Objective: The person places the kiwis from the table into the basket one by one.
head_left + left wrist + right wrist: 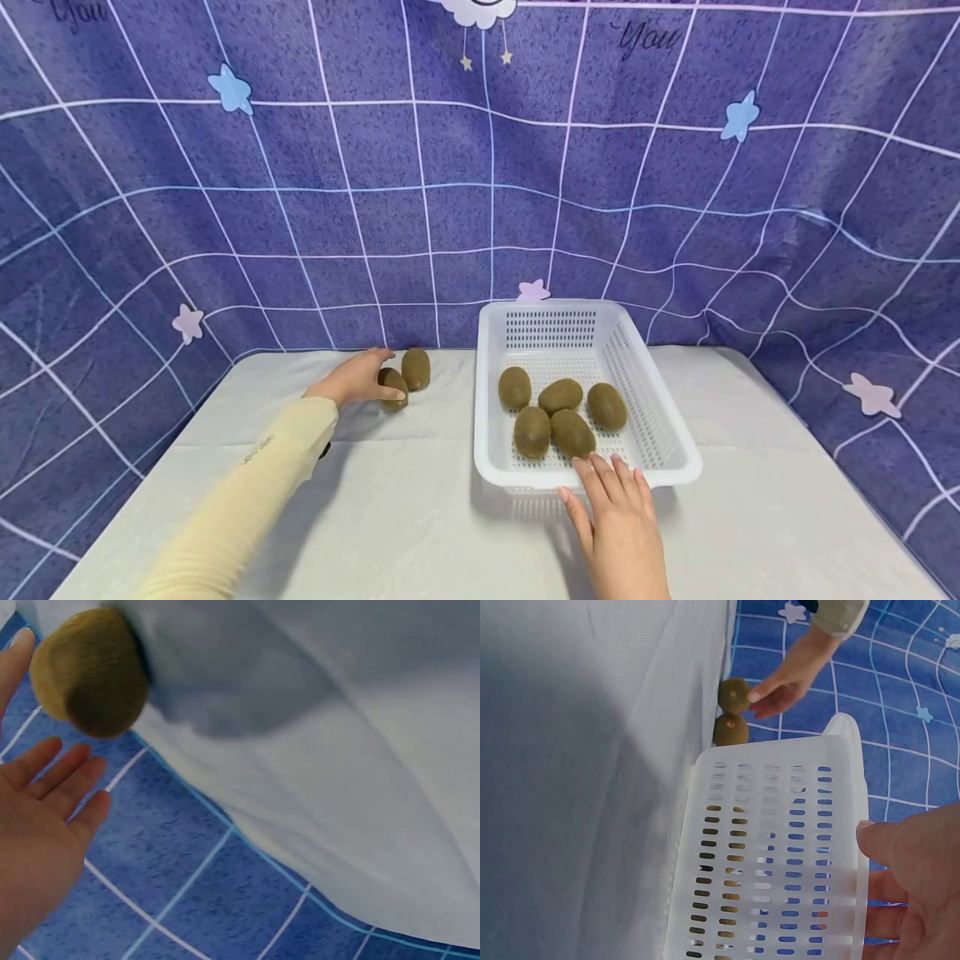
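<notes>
At the back left of the table, my left hand [358, 377] reaches around a brown kiwi [394, 389], thumb on the near side and fingers beyond it. In the left wrist view a gap shows between the spread fingers [64, 776] and the kiwi [97, 675]. A second kiwi [416, 369] lies right beside the first. My right hand [621, 529] rests at the near rim of a white plastic basket [489, 477], its fingers extended over the edge and its thumb outside. Several kiwis [561, 397] lie on the basket floor.
A pale cloth covers the table [420, 517]. Behind it and along both sides hangs a blue-purple curtain [375, 208] with grid lines and stars. The slotted basket wall [772, 847] fills the middle of the right wrist view.
</notes>
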Action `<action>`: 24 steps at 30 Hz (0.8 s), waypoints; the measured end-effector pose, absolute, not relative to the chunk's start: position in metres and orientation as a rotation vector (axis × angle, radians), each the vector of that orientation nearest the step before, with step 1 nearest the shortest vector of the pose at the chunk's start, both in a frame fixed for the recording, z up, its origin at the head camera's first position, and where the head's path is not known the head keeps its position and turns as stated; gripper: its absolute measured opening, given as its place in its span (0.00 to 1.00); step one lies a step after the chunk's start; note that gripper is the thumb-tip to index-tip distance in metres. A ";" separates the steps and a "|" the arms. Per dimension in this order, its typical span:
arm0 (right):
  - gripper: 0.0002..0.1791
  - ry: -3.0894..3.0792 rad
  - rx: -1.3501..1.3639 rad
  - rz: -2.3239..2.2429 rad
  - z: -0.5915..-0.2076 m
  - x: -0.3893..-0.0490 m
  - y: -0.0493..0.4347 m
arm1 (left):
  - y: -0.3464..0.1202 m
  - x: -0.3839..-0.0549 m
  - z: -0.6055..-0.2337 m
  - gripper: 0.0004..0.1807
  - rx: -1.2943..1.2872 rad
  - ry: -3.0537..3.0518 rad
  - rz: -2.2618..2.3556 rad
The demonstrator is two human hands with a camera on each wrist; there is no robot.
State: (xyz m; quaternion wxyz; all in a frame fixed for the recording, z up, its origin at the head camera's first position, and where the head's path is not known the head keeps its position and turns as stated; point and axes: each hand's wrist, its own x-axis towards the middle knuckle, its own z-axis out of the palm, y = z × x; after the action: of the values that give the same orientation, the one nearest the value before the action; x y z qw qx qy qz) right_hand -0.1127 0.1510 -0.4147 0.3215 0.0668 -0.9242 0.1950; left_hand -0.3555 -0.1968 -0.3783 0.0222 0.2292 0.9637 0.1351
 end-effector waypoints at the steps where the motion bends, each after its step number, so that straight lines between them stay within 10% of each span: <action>1: 0.23 -2.426 0.177 0.512 -0.415 -0.113 0.151 | -0.198 -0.356 -0.381 0.46 0.692 2.986 0.410; 24: 0.23 -2.410 0.177 0.518 -0.413 -0.112 0.150 | -0.206 -0.359 -0.400 0.36 0.644 3.018 0.386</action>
State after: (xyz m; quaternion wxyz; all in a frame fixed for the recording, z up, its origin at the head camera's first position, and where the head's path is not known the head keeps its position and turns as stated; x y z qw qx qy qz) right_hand -0.1124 0.1500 -0.4133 0.3288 0.0677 -0.9209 0.1980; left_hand -0.3593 -0.2064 -0.3996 0.0157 0.2070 0.9703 0.1242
